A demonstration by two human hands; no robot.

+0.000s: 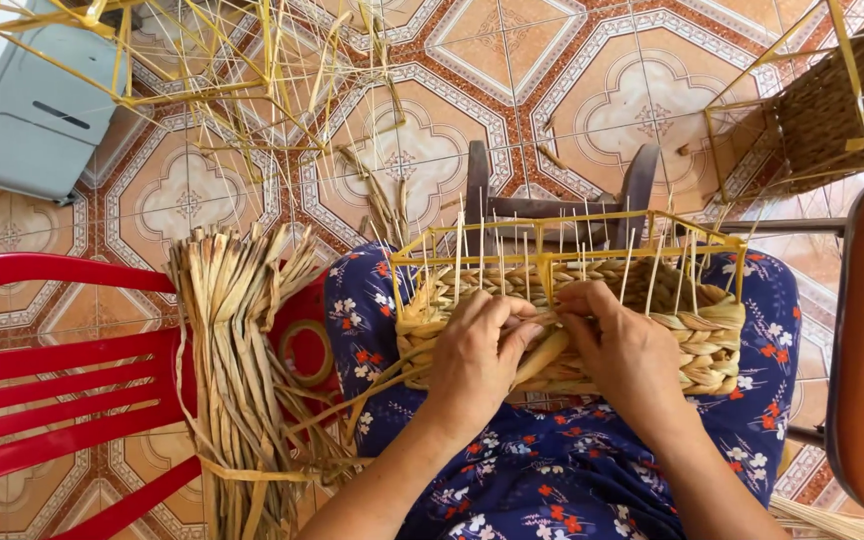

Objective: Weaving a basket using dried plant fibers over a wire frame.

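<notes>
Patterned floor tiles in orange, cream & dark red fill the background. Person sits w/ a half-woven basket on the lap, which is covered by blue floral fabric. Basket has a yellow wire frame w/ thin upright wires; braided straw rows wrap its lower part. Left hand & right hand meet at the front-middle of the basket, both closed on a flat straw strand that runs between them, fingertips touching or nearly so. Loose end of the strand trails down-left across the lap. Left of the lap: bundle of dried straw strips lying over a red plastic chair, a tape roll just beside the bundle. Top left: bare yellow wire frames on the floor near a grey box. Top right: 1 finished dark woven basket, well apart from the hands.
</notes>
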